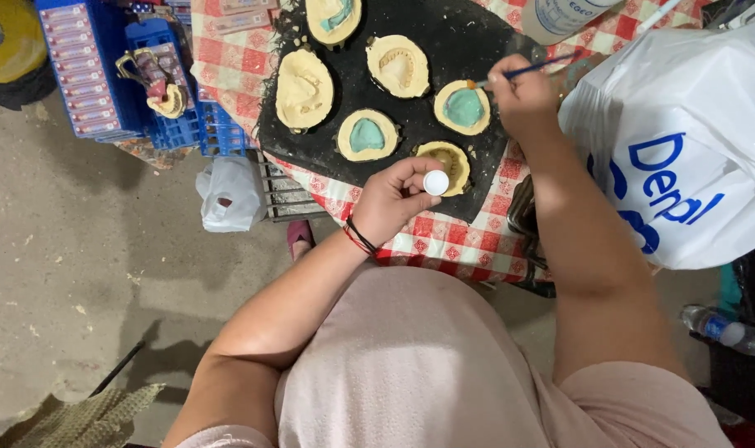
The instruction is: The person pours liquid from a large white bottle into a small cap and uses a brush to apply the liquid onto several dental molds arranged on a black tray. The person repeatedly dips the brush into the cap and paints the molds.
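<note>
My left hand [391, 202] holds a small round white pot [436, 182] over the near edge of a black mat [468, 41]. My right hand [520, 98] grips a thin blue-handled brush [533, 68], its orange tip touching a round yellow dental mould with a teal centre [463, 108]. Several more yellow moulds lie on the mat: one with a teal centre [366, 135], a plain one [304, 90], another plain one [398, 65], and one [453, 159] just behind the white pot.
The mat rests on a red-and-white checked cloth [444, 241]. A large white plastic bag [684, 149] sits at the right, a white tub [560, 17] behind it. Blue crates [104, 66] and a small white bag [228, 195] stand at the left. A water bottle [725, 330] lies low right.
</note>
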